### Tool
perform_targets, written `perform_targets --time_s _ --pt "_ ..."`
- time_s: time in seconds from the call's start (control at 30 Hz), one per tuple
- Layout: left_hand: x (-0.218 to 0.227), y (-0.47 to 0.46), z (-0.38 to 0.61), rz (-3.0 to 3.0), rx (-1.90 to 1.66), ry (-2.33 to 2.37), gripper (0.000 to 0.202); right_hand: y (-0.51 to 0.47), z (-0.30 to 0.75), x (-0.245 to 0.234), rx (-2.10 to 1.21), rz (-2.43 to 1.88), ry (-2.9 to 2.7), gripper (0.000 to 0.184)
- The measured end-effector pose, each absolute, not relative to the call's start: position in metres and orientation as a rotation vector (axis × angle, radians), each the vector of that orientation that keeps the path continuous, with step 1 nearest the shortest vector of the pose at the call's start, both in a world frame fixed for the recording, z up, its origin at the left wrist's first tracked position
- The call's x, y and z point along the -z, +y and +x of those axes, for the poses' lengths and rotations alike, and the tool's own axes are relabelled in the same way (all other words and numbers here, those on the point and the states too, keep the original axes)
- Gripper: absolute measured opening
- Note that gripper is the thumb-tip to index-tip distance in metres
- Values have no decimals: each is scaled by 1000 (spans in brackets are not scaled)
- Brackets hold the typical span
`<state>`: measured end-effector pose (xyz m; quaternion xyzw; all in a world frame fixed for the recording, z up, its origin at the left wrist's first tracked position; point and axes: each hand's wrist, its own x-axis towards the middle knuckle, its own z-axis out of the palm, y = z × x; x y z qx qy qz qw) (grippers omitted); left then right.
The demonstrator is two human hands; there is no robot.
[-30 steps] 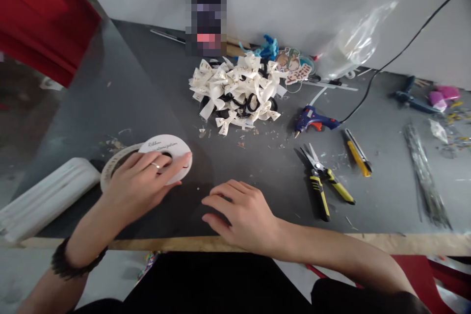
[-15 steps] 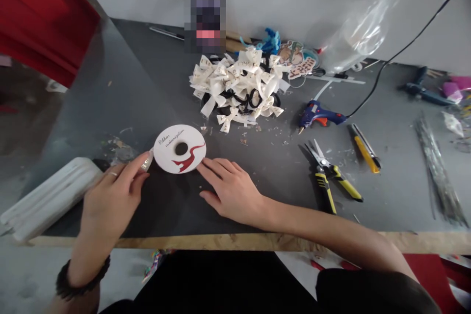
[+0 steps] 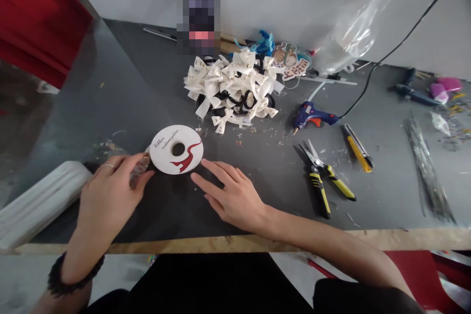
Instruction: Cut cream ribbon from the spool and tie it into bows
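A white ribbon spool (image 3: 162, 157) lies flat on the grey table, with a red figure and the words "Ribbon customization" around its dark centre hole. At its left edge, my left hand (image 3: 110, 196) is closed on a pale, shiny ribbon (image 3: 140, 169), which is bunched between thumb and fingers beside the spool. My right hand (image 3: 235, 198) lies to the right of the spool, holding nothing. Its fingers are apart, and one fingertip is at the spool's lower right rim; whether it presses there I cannot tell.
Behind the spool is a pile of cream ribbon bows (image 3: 235, 81) with black hair ties. To the right lie a blue glue gun (image 3: 312, 115) with its cord, open yellow-black snips (image 3: 320, 171), a yellow utility knife (image 3: 358, 149) and thin strips (image 3: 429, 167). A white block (image 3: 44, 206) sits left.
My right hand's fingers have spread, and its thumb side has shifted near the spool. More of the ribbon now shows bunched in my left hand. The whole view has shifted slightly.
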<state>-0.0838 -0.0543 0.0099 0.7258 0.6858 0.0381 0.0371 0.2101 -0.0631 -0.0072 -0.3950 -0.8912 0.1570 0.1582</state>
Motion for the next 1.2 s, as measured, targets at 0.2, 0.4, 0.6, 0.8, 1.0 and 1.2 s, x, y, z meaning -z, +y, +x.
perform_targets --time_s 0.2,0.4,0.6,0.8,1.0,1.2 --pt "-11 -56 -68 2145 -40 2185 38 -50 193 -1 -402 -1096 -2681 53" --pt "-9 -50 -81 2335 -156 2111 35 -48 196 0 -395 -1094 -2650 50" --pt "-7 -59 -76 2244 -232 2091 22 -46 191 0 -427 -1083 -2629 52" --pt "-13 -70 -51 2019 -417 1657 17 -46 188 5 -450 -1062 -2622 56" --pt "-7 -72 -26 2082 -398 1476 13 -32 208 4 -596 -787 -2637 63" --pt "-37 -52 -29 2233 -381 1170 31 -45 214 -9 -430 -1061 -2490 90"
